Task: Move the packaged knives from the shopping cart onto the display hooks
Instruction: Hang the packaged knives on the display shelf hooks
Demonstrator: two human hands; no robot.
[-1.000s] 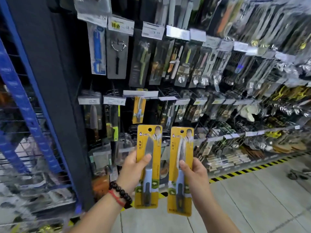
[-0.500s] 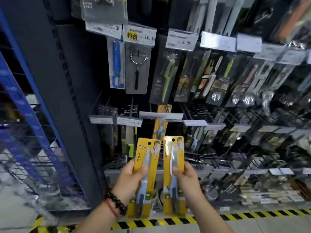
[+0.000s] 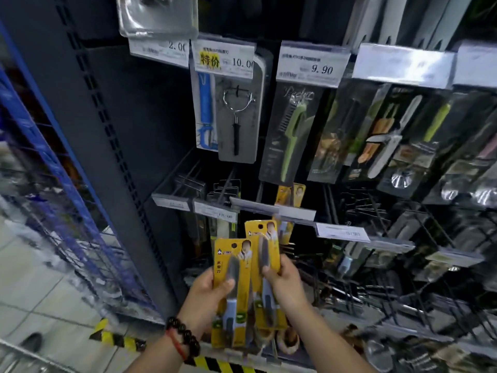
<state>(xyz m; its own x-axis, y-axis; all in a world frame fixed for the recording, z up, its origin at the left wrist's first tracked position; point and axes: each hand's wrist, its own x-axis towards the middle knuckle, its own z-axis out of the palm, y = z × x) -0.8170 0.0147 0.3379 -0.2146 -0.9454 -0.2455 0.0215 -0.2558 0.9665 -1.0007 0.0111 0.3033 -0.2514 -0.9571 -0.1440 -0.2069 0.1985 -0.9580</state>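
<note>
Item: two packaged knives on yellow cards, held up in front of a shop display.

Left knife pack [image 3: 231, 289]: held by the left hand [image 3: 207, 297], with the thumb pressed on the front of the card and the fingers curled behind it. The card stands nearly upright, lower than its partner.

Right knife pack [image 3: 265, 267]: pinched by the right hand [image 3: 286, 284] along its right edge, thumb on the front. It is raised higher, and its hang hole lies just below the price strip [image 3: 271, 210] of the hook row. The two cards overlap slightly at their inner edges.

Matching stock: a knife pack of the same yellow design [image 3: 290, 196] is already hung behind that price strip, on a display hook [image 3: 259, 189] whose tip cannot be made out.

Surroundings: peelers [image 3: 291, 135] and other kitchen tools hang on the row above; a beaded bracelet [image 3: 185, 337] is worn on the left wrist. The shopping cart cannot be identified with certainty.

Step in hand, as judged: the approach to the hook, with nothing hung yet.

Next move, as judged: the hang hole of the right pack is to be lined up with the hook tip and slid back along it; the left pack would follow.
</note>
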